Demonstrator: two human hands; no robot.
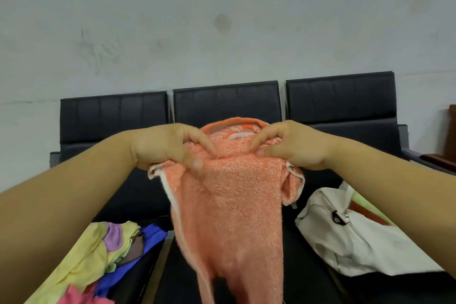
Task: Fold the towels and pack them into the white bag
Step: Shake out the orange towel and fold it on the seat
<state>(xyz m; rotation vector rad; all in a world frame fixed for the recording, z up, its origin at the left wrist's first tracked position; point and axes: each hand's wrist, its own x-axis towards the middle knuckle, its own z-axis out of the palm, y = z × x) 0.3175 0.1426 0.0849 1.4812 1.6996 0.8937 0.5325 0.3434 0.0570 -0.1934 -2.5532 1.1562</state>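
Left hand: my left hand [167, 146] pinches the top edge of the orange towel [229, 200], thumb in front and fingers curled behind it.
Right hand: my right hand [291, 146] grips the same edge just beside the left, so the cloth bunches between them.
Why held so: I hold it up in the air over the black seats [227, 99] so its length hangs free, probably to find the edges before folding.
Towel's look: fluffy orange terry with a pale border, crumpled at the top, narrowing and blurred lower down.
White bag: the white bag [357, 237] lies on the seat to my right, within reach for packing.
Waiting pile: loose towels [103, 254] in yellow, purple, blue and pink lie unfolded on my left.
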